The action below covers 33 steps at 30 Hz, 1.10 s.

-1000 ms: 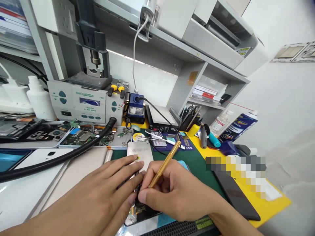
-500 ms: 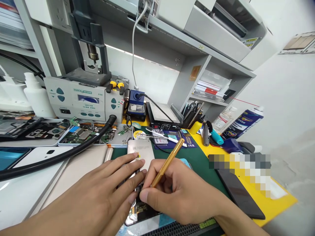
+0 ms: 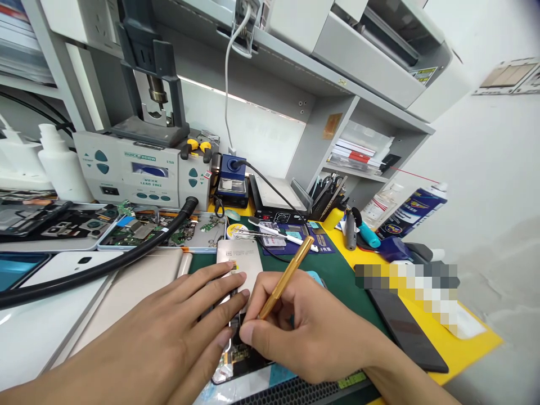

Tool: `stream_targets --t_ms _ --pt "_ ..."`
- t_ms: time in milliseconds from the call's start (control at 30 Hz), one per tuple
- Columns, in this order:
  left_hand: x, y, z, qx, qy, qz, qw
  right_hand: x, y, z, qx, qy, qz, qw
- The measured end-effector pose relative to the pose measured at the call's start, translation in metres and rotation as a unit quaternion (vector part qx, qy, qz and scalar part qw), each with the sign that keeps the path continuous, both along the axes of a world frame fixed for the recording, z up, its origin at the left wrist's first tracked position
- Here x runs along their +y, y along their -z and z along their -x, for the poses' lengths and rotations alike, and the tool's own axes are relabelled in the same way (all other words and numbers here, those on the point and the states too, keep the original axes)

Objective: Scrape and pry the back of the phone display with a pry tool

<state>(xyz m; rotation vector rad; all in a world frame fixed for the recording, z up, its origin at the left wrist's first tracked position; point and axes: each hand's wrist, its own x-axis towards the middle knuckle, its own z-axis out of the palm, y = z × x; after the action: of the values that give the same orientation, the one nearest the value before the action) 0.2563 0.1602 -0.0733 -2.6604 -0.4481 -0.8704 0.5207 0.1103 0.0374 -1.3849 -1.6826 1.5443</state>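
Observation:
An opened phone (image 3: 250,260) lies on the green mat (image 3: 337,292), with a silvery upper part and dark inner parts showing at its lower end. My left hand (image 3: 169,326) rests across its left side, fingers stretched out flat and holding nothing. Pinched pen-like in my right hand (image 3: 304,332) is a slim gold-handled tool (image 3: 287,275), tilted up to the right. Its working tip is hidden behind my fingers, over the dark lower part of the phone. Both hands are close together there.
A black hose (image 3: 139,253) arcs over trays of circuit boards (image 3: 169,230) at left, before a hot-air station (image 3: 139,169). Behind the phone lie tweezers and a white brush (image 3: 282,233). A dark phone-like slab (image 3: 409,326) lies at right.
The view has shifted slightly. My left hand still rests on the phone, and my right hand keeps the gold-handled tool at nearly the same place and tilt.

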Motion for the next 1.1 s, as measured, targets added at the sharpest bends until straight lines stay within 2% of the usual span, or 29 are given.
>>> stream_targets --t_ms 233,367,533,933,1100 --pt "-0.0013 -0.0055 -0.0014 -0.047 0.024 0.04 0.998 -0.0003 -0.003 0.0022 -0.005 0.005 0.008 1.0" --pt "-0.0006 -0.0048 0.0 -0.017 0.018 0.022 0.999 -0.0013 -0.0023 0.0015 -0.017 0.017 0.009 1.0" --pt "-0.0006 -0.0052 0.0019 -0.049 0.022 0.048 0.997 -0.0023 -0.0045 0.0017 -0.034 0.005 0.003 0.999" --pt "-0.0065 0.001 0.0 -0.027 -0.013 0.051 0.998 -0.0032 -0.0043 0.0 -0.026 0.006 -0.001 1.0" --pt "-0.0066 -0.0022 0.0007 -0.015 -0.006 0.053 0.998 -0.0037 -0.0026 -0.0009 -0.013 0.005 -0.01 1.0"
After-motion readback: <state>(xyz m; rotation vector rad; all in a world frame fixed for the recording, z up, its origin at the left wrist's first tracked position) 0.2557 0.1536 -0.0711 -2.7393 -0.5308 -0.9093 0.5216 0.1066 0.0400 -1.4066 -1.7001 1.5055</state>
